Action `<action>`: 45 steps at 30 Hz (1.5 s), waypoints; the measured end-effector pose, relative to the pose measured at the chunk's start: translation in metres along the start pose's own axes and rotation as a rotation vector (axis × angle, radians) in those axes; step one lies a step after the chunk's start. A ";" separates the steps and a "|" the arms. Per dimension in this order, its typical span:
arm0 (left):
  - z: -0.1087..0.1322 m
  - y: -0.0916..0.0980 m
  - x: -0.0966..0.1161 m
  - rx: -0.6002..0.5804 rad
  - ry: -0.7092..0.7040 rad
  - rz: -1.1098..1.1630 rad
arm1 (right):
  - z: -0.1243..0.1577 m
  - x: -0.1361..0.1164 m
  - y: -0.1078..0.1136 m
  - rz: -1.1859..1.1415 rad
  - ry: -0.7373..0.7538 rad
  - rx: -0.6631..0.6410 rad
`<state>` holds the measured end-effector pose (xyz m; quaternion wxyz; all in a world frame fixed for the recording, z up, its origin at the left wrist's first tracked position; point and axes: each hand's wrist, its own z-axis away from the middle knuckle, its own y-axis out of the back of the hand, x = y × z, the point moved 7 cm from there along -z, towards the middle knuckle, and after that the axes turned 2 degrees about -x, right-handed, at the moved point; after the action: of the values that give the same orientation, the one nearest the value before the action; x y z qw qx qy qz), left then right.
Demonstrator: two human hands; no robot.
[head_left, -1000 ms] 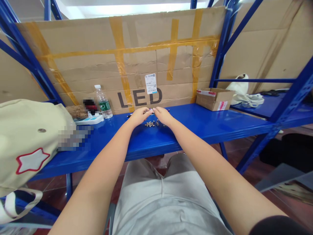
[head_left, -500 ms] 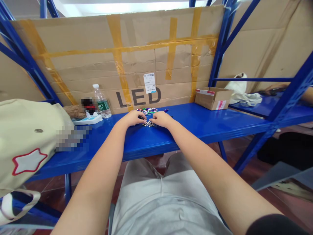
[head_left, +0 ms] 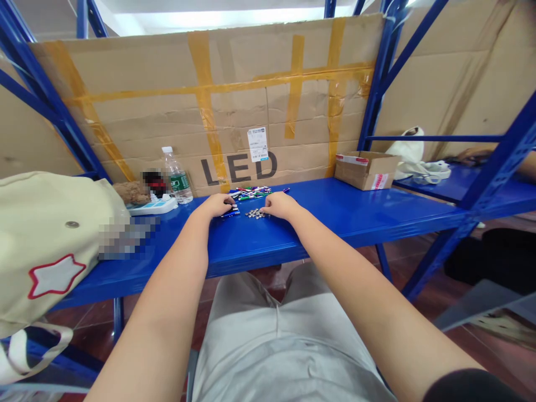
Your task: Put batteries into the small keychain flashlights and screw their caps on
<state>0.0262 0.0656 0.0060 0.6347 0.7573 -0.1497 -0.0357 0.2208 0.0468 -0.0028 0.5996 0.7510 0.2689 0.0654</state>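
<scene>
On the blue tabletop, my left hand [head_left: 218, 205] is closed, with its fingertips on a dark pen above a few blue pens [head_left: 230, 213] lying side by side. The hand partly covers them. My right hand [head_left: 280, 205] has thumb and fingers pressed together at the right edge of a small pile of silver metal pieces [head_left: 254, 214]. Whatever it pinches is too small to make out. Behind both hands lies a heap of colourful pens [head_left: 251, 192], green, red, blue and white among them.
A clear water bottle [head_left: 179, 178] stands at the back left beside a white power strip [head_left: 154, 205]. A cream bag [head_left: 54, 223] fills the left end. On the right sits an open cardboard box [head_left: 366, 169]. Taped cardboard [head_left: 167, 111] walls the back.
My left hand has moved left with the dark pen, away from the silver pieces to the blue pens. The silver pile is now more exposed. My right hand has barely moved.
</scene>
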 end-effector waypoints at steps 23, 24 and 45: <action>-0.067 -0.026 0.039 0.037 0.020 -0.283 | 0.001 0.008 0.023 -0.207 -0.103 0.305; -0.065 -0.026 0.039 0.045 0.025 -0.287 | 0.000 0.008 0.023 -0.206 -0.096 0.314; 0.016 0.041 0.087 0.266 -0.381 0.151 | -0.010 0.000 0.010 -0.412 0.119 0.254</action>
<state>0.0977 0.0210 0.0546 0.4905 0.8004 -0.3265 -0.1103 0.2198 0.0545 0.0092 0.4844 0.7443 0.4572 -0.0484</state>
